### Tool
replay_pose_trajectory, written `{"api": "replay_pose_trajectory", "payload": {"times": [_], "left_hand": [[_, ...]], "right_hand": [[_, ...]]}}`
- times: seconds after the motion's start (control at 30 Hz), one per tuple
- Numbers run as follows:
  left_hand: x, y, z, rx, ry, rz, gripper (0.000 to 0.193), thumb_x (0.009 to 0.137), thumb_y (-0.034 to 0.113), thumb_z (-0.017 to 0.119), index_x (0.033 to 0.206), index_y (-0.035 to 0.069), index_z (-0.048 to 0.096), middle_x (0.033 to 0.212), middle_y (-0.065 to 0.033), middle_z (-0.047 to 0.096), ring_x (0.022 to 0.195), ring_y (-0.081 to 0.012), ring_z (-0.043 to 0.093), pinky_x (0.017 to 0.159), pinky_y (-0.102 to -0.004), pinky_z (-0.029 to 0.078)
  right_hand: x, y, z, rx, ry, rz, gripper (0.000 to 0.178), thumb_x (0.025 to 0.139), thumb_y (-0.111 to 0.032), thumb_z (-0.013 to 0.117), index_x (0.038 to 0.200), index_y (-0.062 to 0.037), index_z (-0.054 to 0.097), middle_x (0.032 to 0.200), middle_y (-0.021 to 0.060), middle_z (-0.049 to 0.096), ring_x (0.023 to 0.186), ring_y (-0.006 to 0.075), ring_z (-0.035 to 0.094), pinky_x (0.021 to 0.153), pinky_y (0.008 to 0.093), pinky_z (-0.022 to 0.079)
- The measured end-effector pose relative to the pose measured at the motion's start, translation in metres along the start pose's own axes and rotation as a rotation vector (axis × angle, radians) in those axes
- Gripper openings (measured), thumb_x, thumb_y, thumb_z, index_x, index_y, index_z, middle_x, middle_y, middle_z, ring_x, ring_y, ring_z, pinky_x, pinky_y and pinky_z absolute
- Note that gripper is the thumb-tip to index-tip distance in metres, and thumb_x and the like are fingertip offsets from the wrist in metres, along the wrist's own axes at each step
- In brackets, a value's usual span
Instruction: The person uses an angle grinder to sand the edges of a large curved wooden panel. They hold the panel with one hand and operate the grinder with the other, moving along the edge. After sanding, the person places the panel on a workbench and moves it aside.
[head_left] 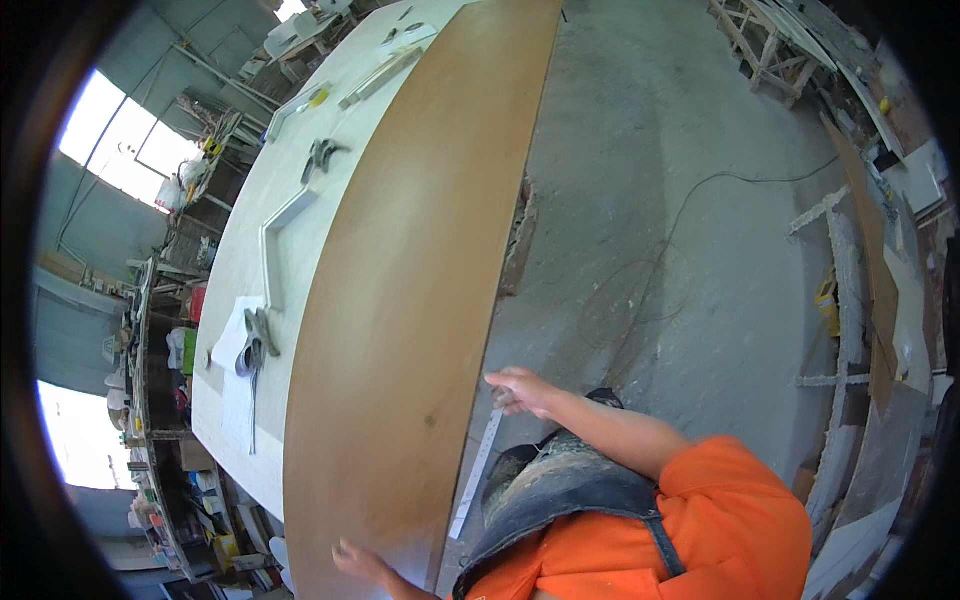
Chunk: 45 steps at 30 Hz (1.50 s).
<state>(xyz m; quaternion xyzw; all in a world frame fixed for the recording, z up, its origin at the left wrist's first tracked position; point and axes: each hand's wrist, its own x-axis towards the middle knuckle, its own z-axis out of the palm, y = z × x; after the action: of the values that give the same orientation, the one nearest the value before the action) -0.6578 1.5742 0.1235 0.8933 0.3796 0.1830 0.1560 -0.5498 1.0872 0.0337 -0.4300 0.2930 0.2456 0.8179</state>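
Note:
A long, thin brown board [400, 250] runs from the near edge to the far end, lying along the right side of a white table. My right hand [520, 390] is at the board's right edge, its fingers closed on the upper end of a narrow whitish strip that looks like a ruler [477, 475]. That strip slants down beside the board's edge, near my apron. My left hand [362, 565] is low over the near end of the board with its fingers partly spread and nothing seen in them. Whether it touches the surface is hard to tell.
On the white table [275, 420], left of the board, lie a dark clamp-like tool [257, 340], a similar one [320, 157], paper sheets [235, 335] and a bent white strip [268, 250]. Cluttered shelves [150, 370] line the left. A cable [690, 190] crosses the floor; panels [870, 260] stand right.

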Motion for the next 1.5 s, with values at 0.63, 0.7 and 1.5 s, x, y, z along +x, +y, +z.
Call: {"api": "replay_pose_trajectory", "payload": {"times": [0.63, 0.7, 1.5], "left_hand": [[-0.179, 0.656, 0.328, -0.280, -0.278, 0.819, 0.046, 0.090, 0.017, 0.068, 0.131, -0.003, 0.057, 0.148, -0.0267, 0.048, 0.144, -0.0475, 0.038, 0.118, -0.0618, 0.026], [-0.198, 0.721, 0.354, -0.248, -0.300, 0.889, 0.047, 0.090, 0.019, 0.069, 0.131, -0.002, 0.057, 0.149, -0.0254, 0.048, 0.144, -0.0473, 0.037, 0.118, -0.0624, 0.026], [-0.350, 0.992, 0.469, 0.136, 0.331, -0.657, 0.065, 0.096, 0.032, 0.067, 0.139, -0.013, 0.048, 0.137, -0.0258, 0.058, 0.129, -0.0418, 0.054, 0.111, -0.0517, 0.042]], "right_hand": [[0.058, -0.383, -0.384, 0.184, 0.488, -0.161, 0.031, 0.099, -0.027, 0.068, 0.120, -0.0065, 0.060, 0.099, 0.0117, 0.070, 0.084, 0.0255, 0.073, 0.072, 0.0386, 0.061], [0.066, -0.441, -0.414, 0.172, 0.497, -0.227, 0.030, 0.098, -0.026, 0.068, 0.119, -0.0065, 0.060, 0.098, 0.0114, 0.070, 0.084, 0.0257, 0.073, 0.072, 0.0387, 0.061], [0.417, -1.154, -0.545, -0.545, -0.004, -0.424, 0.018, 0.101, -0.021, 0.062, 0.113, -0.0073, 0.065, 0.090, 0.0030, 0.068, 0.076, 0.0127, 0.067, 0.063, 0.0260, 0.053]]}}
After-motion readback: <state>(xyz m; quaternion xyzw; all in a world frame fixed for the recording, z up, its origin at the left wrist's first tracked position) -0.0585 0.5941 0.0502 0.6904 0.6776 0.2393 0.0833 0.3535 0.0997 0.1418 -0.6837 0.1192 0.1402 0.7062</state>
